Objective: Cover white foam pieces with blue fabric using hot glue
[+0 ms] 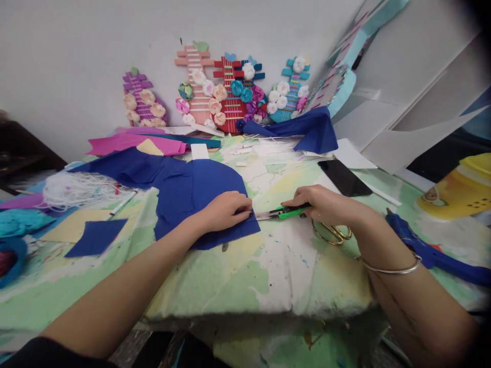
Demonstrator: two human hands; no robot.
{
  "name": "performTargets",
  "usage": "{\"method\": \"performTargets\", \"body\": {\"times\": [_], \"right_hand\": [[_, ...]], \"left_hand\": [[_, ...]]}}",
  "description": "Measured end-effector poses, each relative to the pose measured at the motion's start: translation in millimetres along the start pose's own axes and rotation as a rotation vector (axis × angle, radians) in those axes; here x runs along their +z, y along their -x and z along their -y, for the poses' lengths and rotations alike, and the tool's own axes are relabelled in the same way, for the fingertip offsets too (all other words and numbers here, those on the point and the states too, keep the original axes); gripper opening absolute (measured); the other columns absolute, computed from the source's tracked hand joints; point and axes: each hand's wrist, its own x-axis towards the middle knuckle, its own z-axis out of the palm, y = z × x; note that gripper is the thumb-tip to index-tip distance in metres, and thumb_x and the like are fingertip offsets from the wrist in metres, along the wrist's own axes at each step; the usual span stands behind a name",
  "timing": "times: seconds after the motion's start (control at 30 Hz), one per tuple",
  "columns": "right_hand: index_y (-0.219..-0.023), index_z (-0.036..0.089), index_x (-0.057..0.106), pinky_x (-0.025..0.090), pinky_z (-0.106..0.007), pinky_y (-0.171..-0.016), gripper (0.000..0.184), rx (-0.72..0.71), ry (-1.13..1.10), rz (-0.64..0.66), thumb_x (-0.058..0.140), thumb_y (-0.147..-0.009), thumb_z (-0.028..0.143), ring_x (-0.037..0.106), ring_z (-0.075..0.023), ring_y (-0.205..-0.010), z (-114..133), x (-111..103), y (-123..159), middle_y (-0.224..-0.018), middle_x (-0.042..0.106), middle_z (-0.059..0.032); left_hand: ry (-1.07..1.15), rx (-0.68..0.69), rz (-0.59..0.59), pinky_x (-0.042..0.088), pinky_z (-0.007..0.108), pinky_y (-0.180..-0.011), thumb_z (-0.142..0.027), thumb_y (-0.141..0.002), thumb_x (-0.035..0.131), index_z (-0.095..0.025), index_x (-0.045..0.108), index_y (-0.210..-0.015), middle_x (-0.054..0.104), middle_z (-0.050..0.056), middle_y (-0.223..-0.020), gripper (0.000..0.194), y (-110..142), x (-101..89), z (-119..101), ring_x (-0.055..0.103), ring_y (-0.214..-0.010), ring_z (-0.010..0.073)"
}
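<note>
My left hand (228, 210) rests on a dark blue sheet (217, 179), crepe paper or cloth, its fingers curled together at the right edge. Some of those fingertips are hidden. In my right hand (320, 204) is a green and black utility knife (286, 211), its silver blade pointing left and touching or nearly touching the sheet's edge beside my left fingers. Gold-handled scissors (333, 234) lie just below my right wrist. A small blue piece (96, 237) lies to the left on a cream sheet (72, 225).
Flower-covered guitar shapes (232, 97) lean on the back wall. A phone (344, 178), a blue glue gun (412, 237) and a yellow container (456, 189) are on the right. White string (82, 190) and a marker (121, 203) lie left. The table's front edge (261, 314) is near me.
</note>
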Motion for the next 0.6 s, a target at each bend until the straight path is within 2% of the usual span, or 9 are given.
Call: {"method": "performTargets", "body": {"times": [0.23,0.6], "right_hand": [[-0.110,0.030,0.069,0.041,-0.026,-0.066,0.066,0.031,0.008,-0.003,0.044,-0.058,-0.003,0.058,-0.0178,-0.075,-9,-3,7,-0.083,0.068,-0.0014],[-0.119,0.030,0.063,0.042,-0.028,-0.076,0.063,0.035,0.017,-0.004,0.048,-0.065,0.001,0.058,-0.0204,-0.089,-10,-4,7,-0.097,0.066,-0.0036]], "left_hand": [[0.015,0.006,0.005,0.035,0.027,-0.069,-0.025,-0.088,0.045,-0.018,0.053,-0.075,0.053,0.001,-0.073,0.017,0,0.6,2,0.048,-0.073,0.0156],[0.123,-0.023,-0.020,0.035,0.026,-0.068,-0.024,-0.088,0.044,-0.017,0.052,-0.074,0.055,0.001,-0.073,0.017,1,-1.2,1,0.048,-0.072,0.0145]]}}
